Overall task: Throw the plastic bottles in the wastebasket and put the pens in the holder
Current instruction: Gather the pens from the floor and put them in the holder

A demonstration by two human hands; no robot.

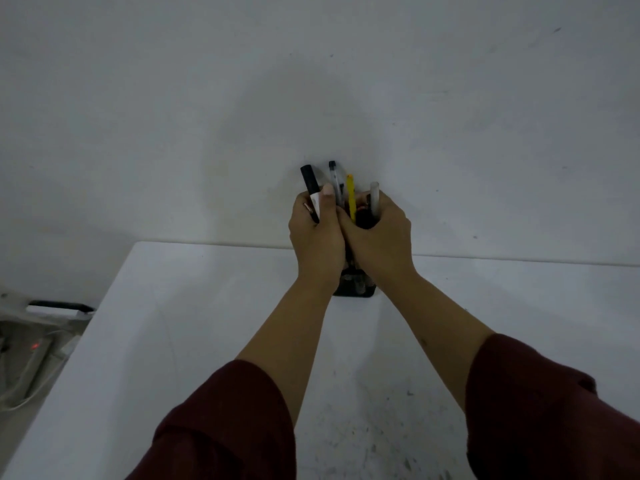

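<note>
Pens stand bunched between both hands above a dark holder [355, 285] that sits on the white table [194, 341] near its far edge, close to the wall. The left hand [317, 233] curls its fingers round a black marker [310, 183] with a white lower barrel, thumb pressed up against the barrel, and the marker tilts to the left. The right hand [379, 233] wraps round the rest of the bunch, its fingers closed about a pale grey pen [374, 197] that rises just above the knuckles. Between the two hands a clear pen with a black cap [334, 178] and a yellow pen [350, 194] stick up, nearly upright, side by side. The two hands touch each other at the thumbs, directly over the holder, whose lower part shows below the wrists; its mouth is hidden by the hands, so whether the pen tips are inside it cannot be told. Dark red sleeves [235, 420] cover the forearms up to mid-arm. A grey-white wall [311, 81] fills the background. To the left of the table, lower down, lie a power strip with a red light [34, 346] and some pale cables [20, 393].
</note>
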